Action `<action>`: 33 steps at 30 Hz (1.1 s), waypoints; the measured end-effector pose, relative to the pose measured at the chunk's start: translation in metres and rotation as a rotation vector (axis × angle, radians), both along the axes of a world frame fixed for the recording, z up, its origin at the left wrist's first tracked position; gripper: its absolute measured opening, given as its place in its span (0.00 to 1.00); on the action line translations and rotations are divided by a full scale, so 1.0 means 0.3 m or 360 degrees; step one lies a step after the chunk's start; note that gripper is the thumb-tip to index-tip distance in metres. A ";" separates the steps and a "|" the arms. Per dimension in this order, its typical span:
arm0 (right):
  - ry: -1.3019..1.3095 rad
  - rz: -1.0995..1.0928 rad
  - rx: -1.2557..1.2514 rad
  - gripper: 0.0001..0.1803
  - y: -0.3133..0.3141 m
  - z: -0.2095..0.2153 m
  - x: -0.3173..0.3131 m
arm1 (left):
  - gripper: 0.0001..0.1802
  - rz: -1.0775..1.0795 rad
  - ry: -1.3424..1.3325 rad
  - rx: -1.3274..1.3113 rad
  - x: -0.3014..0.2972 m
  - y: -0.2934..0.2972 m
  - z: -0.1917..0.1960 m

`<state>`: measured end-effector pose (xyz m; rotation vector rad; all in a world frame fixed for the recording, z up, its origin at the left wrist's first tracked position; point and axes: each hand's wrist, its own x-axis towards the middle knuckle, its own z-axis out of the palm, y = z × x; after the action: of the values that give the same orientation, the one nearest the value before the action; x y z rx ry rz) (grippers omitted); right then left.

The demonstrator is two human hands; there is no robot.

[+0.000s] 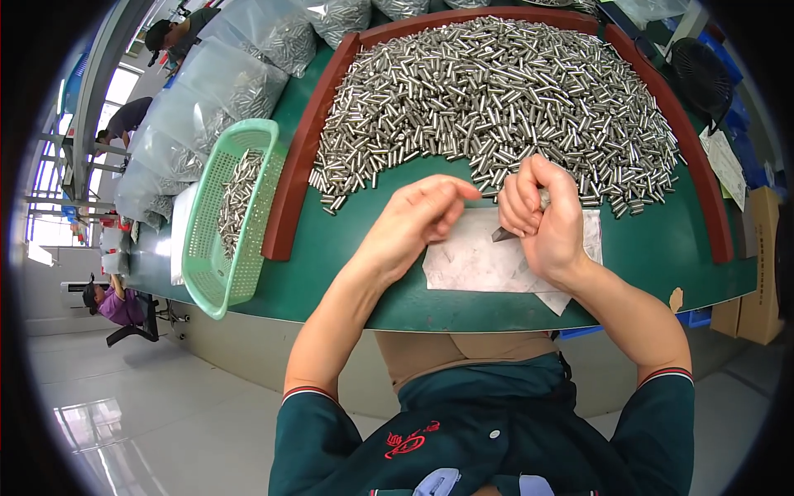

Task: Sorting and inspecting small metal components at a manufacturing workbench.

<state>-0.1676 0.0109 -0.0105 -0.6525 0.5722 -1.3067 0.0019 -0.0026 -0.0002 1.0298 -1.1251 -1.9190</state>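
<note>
A large heap of small silver metal pins (pixel 496 91) covers the green table (pixel 331 248), fenced by a dark red wooden frame (pixel 294 165). My right hand (pixel 542 219) is closed around a small grey pointed tool (pixel 503 234) and what looks like a pin, just above a white sheet of paper (pixel 471 260). My left hand (pixel 413 219) hovers beside it, thumb and forefinger pinched together; whether a pin sits between them is too small to tell. Both hands are at the near edge of the heap.
A light green plastic basket (pixel 207 248) holding several pins lies at the left table edge. Clear plastic bags of pins (pixel 215 99) are piled behind it. A black fan (pixel 703 70) and cardboard boxes (pixel 761 264) stand at right. Other people work at far left.
</note>
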 end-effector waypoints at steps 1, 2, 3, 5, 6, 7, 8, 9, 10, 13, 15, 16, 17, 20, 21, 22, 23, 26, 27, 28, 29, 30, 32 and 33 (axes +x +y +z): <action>0.0020 0.0002 -0.0024 0.19 -0.002 -0.001 -0.002 | 0.12 -0.0131 -0.0576 -0.0573 -0.005 0.010 0.006; 0.0030 -0.0006 -0.0019 0.19 -0.003 0.000 -0.002 | 0.07 -0.0097 -0.0872 -0.0825 -0.014 0.025 0.001; 0.0040 -0.0014 -0.0014 0.19 -0.004 0.000 -0.004 | 0.06 -0.0178 -0.1186 -0.1216 -0.019 0.031 0.012; 0.0020 -0.0002 -0.0009 0.19 -0.005 0.002 -0.003 | 0.06 -0.0211 -0.1335 -0.1600 -0.021 0.043 -0.018; 0.0059 0.0004 -0.0005 0.19 -0.003 0.007 0.000 | 0.09 -0.0254 -0.1304 -0.1703 -0.018 0.041 -0.038; 0.0099 0.0008 0.0004 0.20 -0.004 0.007 0.001 | 0.09 -0.0264 -0.1298 -0.1697 -0.025 0.044 -0.032; 0.0094 0.0002 0.0024 0.20 -0.005 0.004 0.000 | 0.09 -0.0306 -0.1321 -0.1631 -0.035 0.048 -0.016; 0.0094 -0.0005 0.0034 0.20 -0.007 0.002 -0.003 | 0.09 -0.0348 -0.1344 -0.1566 -0.041 0.050 -0.008; -0.0008 -0.0003 0.0002 0.20 -0.008 0.003 -0.005 | 0.09 -0.0357 -0.1340 -0.1561 -0.037 0.050 -0.007; -0.0133 -0.0024 -0.0054 0.19 -0.005 0.013 -0.003 | 0.07 -0.0354 -0.1444 -0.1474 -0.027 0.046 -0.019; -0.0183 -0.0066 -0.0069 0.19 0.000 0.011 0.002 | 0.06 -0.0357 -0.1441 -0.1476 -0.030 0.047 -0.024; -0.0160 -0.0079 -0.0063 0.19 0.002 0.005 0.004 | 0.06 -0.0358 -0.1441 -0.1485 -0.031 0.047 -0.026; -0.0160 -0.0083 -0.0057 0.19 0.002 0.001 0.006 | 0.06 -0.0364 -0.1439 -0.1481 -0.032 0.046 -0.027; -0.0130 -0.0056 -0.0064 0.18 0.000 -0.010 0.006 | 0.05 -0.0359 -0.1434 -0.1501 -0.033 0.047 -0.028; -0.0129 -0.0060 -0.0059 0.18 0.001 -0.010 0.006 | 0.05 -0.0360 -0.1435 -0.1493 -0.032 0.047 -0.027; -0.0079 -0.0050 -0.0058 0.20 0.002 -0.007 0.007 | 0.05 -0.0358 -0.1438 -0.1485 -0.030 0.048 -0.026; -0.0028 -0.0039 -0.0057 0.22 0.003 -0.005 0.009 | 0.05 -0.0360 -0.1437 -0.1482 -0.030 0.048 -0.026; -0.0031 -0.0031 -0.0046 0.21 0.004 -0.011 0.010 | 0.05 -0.0349 -0.1429 -0.1496 -0.032 0.046 -0.027; -0.0029 -0.0033 -0.0044 0.21 0.003 -0.012 0.009 | 0.05 -0.0347 -0.1428 -0.1493 -0.034 0.046 -0.027; -0.0031 -0.0034 -0.0043 0.21 0.004 -0.013 0.010 | 0.05 -0.0344 -0.1430 -0.1488 -0.034 0.046 -0.027; -0.0032 -0.0035 -0.0042 0.21 0.004 -0.013 0.011 | 0.05 -0.0343 -0.1430 -0.1486 -0.033 0.046 -0.027; -0.0032 -0.0033 -0.0041 0.21 0.004 -0.013 0.012 | 0.05 -0.0344 -0.1431 -0.1492 -0.033 0.046 -0.027; -0.0131 -0.0091 -0.0035 0.19 0.004 -0.010 0.019 | 0.05 -0.0340 -0.1437 -0.1497 -0.029 0.048 -0.024; -0.0131 -0.0086 -0.0036 0.19 0.005 -0.008 0.021 | 0.05 -0.0336 -0.1447 -0.1495 -0.027 0.049 -0.023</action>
<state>-0.1613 0.0123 -0.0130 -0.6023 0.5112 -1.3862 -0.0061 0.0122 -0.0073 1.2196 -2.3774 -0.7299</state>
